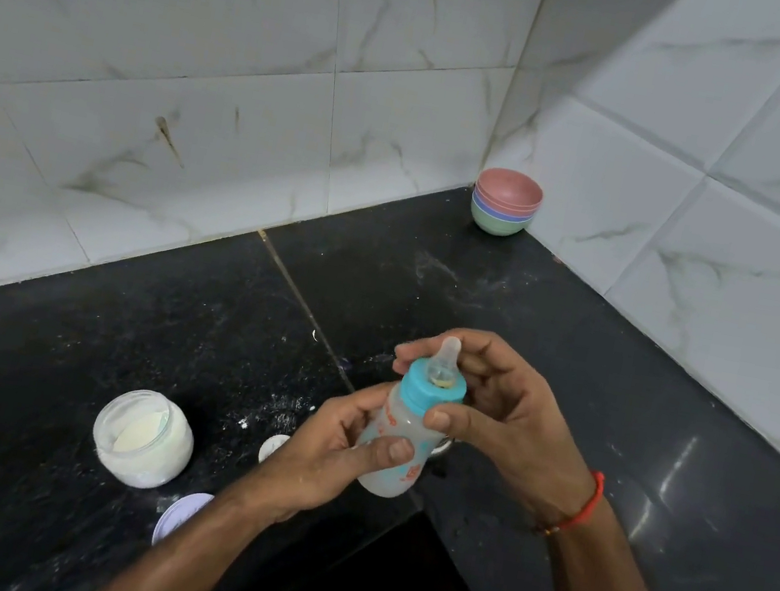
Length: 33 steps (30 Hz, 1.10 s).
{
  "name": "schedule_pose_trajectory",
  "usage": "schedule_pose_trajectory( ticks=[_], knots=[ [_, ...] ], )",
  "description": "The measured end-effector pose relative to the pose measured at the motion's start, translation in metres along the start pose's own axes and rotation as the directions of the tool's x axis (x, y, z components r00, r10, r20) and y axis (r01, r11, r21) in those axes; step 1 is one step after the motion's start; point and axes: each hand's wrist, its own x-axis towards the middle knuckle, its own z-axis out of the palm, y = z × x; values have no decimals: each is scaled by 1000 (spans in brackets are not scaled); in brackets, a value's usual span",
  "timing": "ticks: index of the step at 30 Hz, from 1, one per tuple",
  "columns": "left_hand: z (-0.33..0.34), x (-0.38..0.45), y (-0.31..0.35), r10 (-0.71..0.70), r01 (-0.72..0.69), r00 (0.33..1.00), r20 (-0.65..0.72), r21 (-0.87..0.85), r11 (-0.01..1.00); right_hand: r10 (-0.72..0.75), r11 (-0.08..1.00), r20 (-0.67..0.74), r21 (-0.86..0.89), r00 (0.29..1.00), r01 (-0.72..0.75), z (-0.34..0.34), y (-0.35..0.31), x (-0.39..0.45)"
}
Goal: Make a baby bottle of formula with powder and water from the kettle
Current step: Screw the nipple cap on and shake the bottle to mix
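— Where now the baby bottle (395, 444)?
— Above the counter (48, 391) edge, tilted, teat end away and up. Left hand (327, 461) wrapped around the body.
— And the upper grip?
— Right hand (488, 406) pinching the blue collar (431, 388), directly on the long axis. Probably tightening, then shaking.

Corner of a kitchen counter. Two walls (211, 55) of large white marble-look tiles with grey and brown veining meet at a vertical seam; brown streak stains mark the left-hand tiles. Counter (52, 366) is black speckled stone in slabs, one joint line running diagonally. White powdery smears scattered across it. Stack of small bowls (506, 201), pink over blue over green, sits in the corner. Glossy highlights on the right slab.
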Motion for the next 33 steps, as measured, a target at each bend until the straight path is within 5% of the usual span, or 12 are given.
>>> schedule_pose_trajectory(
  ticks=[15,21,28,33],
  knots=[
    [2,3,2,31,-28,997,-73,44,999,-72,996,-249,-69,966,57,18,12,-1],
    [0,4,2,27,-22,992,-126,35,999,-19,999,-138,-39,990,13,12,6,-6],
    [-3,7,-1,61,-47,992,-114,125,991,-11,978,-192,-206,981,-29,15,11,-2],
    [-6,9,-1,89,-55,967,-239,146,988,6,998,-128,-67,992,-15,14,9,-10]
  ],
)
